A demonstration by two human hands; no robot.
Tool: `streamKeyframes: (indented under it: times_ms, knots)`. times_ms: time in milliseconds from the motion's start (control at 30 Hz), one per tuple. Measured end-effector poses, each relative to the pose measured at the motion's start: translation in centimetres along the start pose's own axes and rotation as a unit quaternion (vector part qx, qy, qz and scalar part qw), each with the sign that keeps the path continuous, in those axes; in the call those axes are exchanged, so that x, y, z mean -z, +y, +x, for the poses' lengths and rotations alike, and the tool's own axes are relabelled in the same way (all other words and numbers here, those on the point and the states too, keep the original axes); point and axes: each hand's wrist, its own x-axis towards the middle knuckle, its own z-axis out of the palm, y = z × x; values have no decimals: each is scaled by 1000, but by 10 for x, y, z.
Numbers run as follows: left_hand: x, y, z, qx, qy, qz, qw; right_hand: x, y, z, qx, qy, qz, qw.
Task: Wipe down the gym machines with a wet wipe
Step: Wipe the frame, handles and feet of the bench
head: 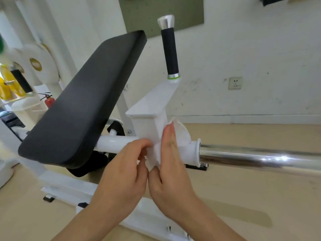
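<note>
A white gym machine fills the view, with a black padded arm rest (83,105), a white crossbar (112,142) and a white bracket (147,119) carrying a black upright handle (169,51). A white wet wipe (182,134) is wrapped against the bracket's lower right side, above the bar's flange. My right hand (172,167) presses flat on the wipe with fingers pointing up. My left hand (126,173) pinches the wipe's lower left edge (155,153) between thumb and fingertips.
A chrome sleeve (260,159) juts right from the flange. White and yellow weight plates (36,63) hang on a rack at left, with a red fire extinguisher (49,101) behind. The machine's white base frame (69,188) lies on the beige floor. A wall socket (234,82) is behind.
</note>
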Motion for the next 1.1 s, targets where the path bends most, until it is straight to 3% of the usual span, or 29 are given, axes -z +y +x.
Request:
streamKeyframes:
  times_ms: [133,233,367,500,600,700,800,867,1000,1100]
  knots:
    - [13,5,7,-57,89,76,991,-2,18,-23,-33,-38,-22,998]
    - [23,12,15,-88,156,95,979,-12,14,-30,36,42,-51,997]
    - [28,15,35,-72,118,79,987,-11,-12,18,82,136,-56,986]
    - [28,12,40,-65,103,42,992,-3,-17,24,66,133,84,985]
    - [31,13,40,-74,100,18,992,28,-15,26,105,195,72,972]
    - [35,14,42,-93,123,-10,988,59,-27,54,163,73,-86,980]
    - [41,18,46,-103,137,-12,985,81,-33,82,125,-97,-192,969]
    - [42,22,50,-112,103,-10,988,99,-27,105,84,-170,-229,955]
    - [33,24,63,-82,16,26,996,119,-17,154,-31,-240,-290,926]
    - [37,17,75,-46,2,-31,998,108,-38,142,25,-261,-285,922]
